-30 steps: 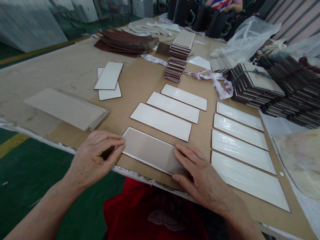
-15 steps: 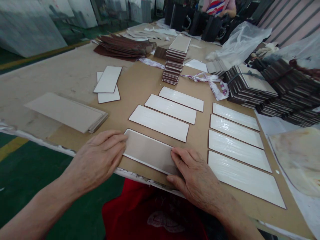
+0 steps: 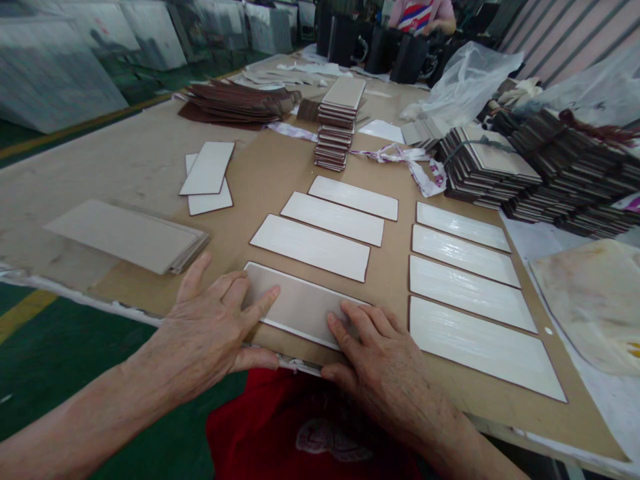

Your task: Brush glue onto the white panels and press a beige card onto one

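**both hands on the tan panel**

my left hand [image 3: 205, 327] and right hand [image 3: 385, 367] sit apart, open, fingers resting on the flat tan rectangle panel [image 3: 300, 303] at the near edge of the brown card sheet [image 3: 280, 173]. i seem to be lining it up; it needs an even push.

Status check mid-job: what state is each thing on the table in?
Left hand: fingers spread on the tile's left end.
Right hand: fingers on the tile's right end.
Matte taupe tile: flat, under both hands.
Glossy white tiles: flat, in two separate rows.
Tile stack: piled, no strap showing.
Strapped tile stack: bound with a strap.
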`<act>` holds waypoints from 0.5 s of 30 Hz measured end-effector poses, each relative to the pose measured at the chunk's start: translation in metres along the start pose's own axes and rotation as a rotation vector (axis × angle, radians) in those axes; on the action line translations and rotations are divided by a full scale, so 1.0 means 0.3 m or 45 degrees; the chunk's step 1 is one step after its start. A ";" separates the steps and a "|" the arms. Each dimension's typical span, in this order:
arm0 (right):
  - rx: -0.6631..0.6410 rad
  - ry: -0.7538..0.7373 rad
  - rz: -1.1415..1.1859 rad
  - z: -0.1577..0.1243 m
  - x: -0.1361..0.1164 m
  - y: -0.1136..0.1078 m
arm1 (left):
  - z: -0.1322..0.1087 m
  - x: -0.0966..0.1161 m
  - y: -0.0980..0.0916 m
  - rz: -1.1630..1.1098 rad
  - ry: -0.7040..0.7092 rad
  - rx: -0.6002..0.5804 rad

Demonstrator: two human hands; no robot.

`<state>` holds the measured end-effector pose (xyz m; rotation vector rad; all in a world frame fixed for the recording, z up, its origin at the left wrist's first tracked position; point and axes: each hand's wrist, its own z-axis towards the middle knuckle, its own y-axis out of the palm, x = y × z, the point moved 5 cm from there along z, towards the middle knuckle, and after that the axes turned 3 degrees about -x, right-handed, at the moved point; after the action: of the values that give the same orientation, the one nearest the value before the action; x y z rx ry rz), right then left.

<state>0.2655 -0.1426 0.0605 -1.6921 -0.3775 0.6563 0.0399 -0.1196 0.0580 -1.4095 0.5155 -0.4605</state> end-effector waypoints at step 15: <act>0.148 -0.022 0.055 -0.147 0.042 -0.047 | -0.058 -0.038 0.045 0.026 0.041 0.002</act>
<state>0.3037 -0.1667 0.0767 -1.5882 -0.3102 0.7116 0.0204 -0.1255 0.0440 -1.3955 0.5552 -0.4678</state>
